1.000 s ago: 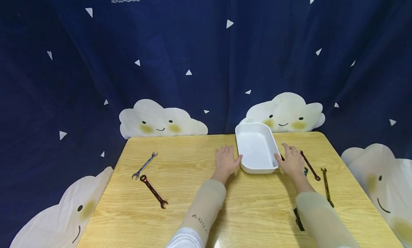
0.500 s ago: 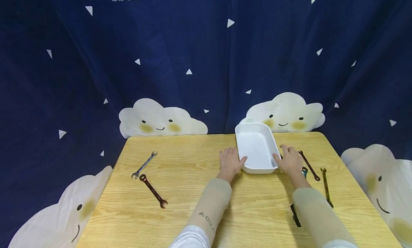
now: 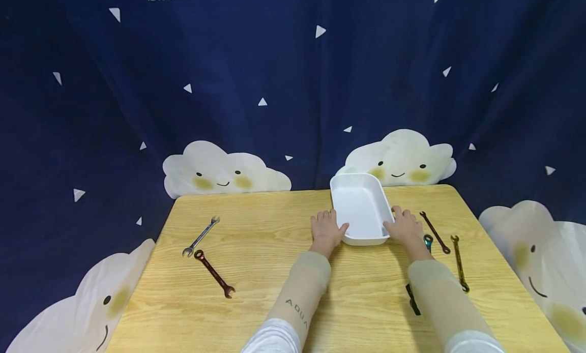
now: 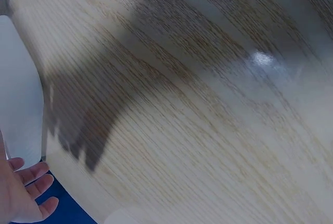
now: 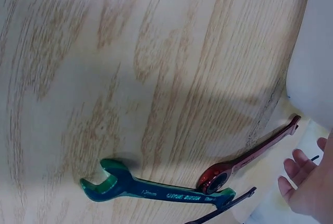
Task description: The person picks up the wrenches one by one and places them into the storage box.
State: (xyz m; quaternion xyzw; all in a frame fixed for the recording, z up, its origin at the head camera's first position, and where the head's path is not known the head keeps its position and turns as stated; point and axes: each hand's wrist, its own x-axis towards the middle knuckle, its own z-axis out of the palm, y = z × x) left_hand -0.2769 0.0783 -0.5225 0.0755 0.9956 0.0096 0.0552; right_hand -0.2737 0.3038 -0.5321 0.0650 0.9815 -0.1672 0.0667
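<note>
white tray: the tray [image 3: 359, 205] sits upright right of centre in the head view, at the far side of the wooden table [image 3: 274, 241], its bare floor showing.
left hand: at the tray's lower left corner; the hand [image 3: 326, 231] lays its thumb over the rim, the other fingers outside the wall, loosely spread and narrowly apart; how firmly it touches, i cannot tell.
right hand: at the lower right corner; this hand [image 3: 405, 228] also has its thumb over the rim, fingers relaxed and a little apart in the right wrist view; pressure cannot be told.
right-side tools: a blue-green wrench [image 5: 156, 190] and a red wrench [image 5: 250, 156] lie near the right hand, their ring ends close together, contact unclear; a gold-toned wrench [image 3: 459, 264] lies further right in the head view.
left-side tools: a silver wrench [image 3: 201, 236] slants at mid left, with a dark red wrench [image 3: 214, 273] just below it, both well apart from the tray.
black item: a small dark piece [image 3: 413, 298] shows at lower right, partly hidden by the right sleeve [image 3: 446, 297].
backdrop: a navy curtain [image 3: 229, 63] with clouds and white triangles fills the upper frame.
</note>
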